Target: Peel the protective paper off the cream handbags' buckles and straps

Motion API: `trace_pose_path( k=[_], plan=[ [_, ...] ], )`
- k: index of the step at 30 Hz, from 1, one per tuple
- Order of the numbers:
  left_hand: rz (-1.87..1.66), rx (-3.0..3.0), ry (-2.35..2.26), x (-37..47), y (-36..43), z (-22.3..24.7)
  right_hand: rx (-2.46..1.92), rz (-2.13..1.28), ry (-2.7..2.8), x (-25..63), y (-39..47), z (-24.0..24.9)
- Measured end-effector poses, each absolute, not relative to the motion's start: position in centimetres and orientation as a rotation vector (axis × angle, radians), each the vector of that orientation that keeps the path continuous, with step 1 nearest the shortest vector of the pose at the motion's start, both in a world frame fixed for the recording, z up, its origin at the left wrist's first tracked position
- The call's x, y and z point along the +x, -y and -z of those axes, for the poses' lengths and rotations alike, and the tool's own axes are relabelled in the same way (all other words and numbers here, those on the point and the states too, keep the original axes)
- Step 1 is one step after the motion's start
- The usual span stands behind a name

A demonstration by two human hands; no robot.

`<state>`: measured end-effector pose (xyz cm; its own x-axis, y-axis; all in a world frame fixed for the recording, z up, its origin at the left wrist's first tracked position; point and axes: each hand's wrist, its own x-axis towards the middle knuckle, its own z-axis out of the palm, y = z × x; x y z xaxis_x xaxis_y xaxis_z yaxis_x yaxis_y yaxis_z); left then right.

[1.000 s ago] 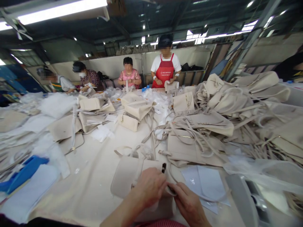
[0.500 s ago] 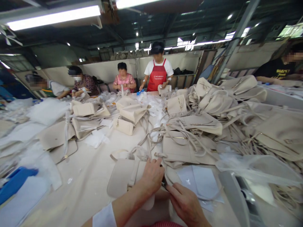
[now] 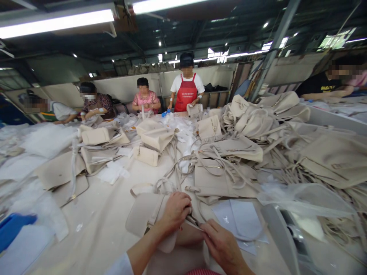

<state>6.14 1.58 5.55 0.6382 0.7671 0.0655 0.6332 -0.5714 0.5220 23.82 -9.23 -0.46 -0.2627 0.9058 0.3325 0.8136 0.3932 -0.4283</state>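
Observation:
A cream handbag [image 3: 140, 215] lies in front of me, its rounded flap toward the left. My left hand [image 3: 177, 210] is closed over the bag's upper edge, fingers curled near a dark opening. With thumb and fingers pinched together, my right hand [image 3: 219, 240] grips the edge of the bag at the right end of that opening. The bag's lower part spreads toward my body. Inside the opening, details are too dark to make out. A thin strap runs from the bag's top toward the bags beyond.
Cream bags with tangled straps [image 3: 229, 172] are piled beyond and to the right. Pale sheets [image 3: 241, 219] and a grey box-like thing [image 3: 282, 236] lie right of my hands. At left are a blue object [image 3: 17, 227] and white wrapping [image 3: 48, 139]. Several people work across the table.
My left hand has shifted slightly left along the bag's edge, and the opening shows wider between my hands. My right hand keeps its pinch. The view has turned slightly right.

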Motion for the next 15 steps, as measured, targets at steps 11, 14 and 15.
trace_pose_path(
  k=[11,14,15],
  plan=[
    [-0.489,1.726,-1.358,5.7,-1.7,-2.3,-1.282,-0.735,1.990,22.5,9.2,-1.3],
    [-0.478,1.678,-1.321,5.5,-1.5,-2.6,-1.274,-0.917,1.866,22.5,8.9,-2.1],
    [-0.472,1.662,-1.311,5.4,-1.4,-2.8,-1.276,-0.970,1.816,22.5,8.8,-2.2]
  ],
)
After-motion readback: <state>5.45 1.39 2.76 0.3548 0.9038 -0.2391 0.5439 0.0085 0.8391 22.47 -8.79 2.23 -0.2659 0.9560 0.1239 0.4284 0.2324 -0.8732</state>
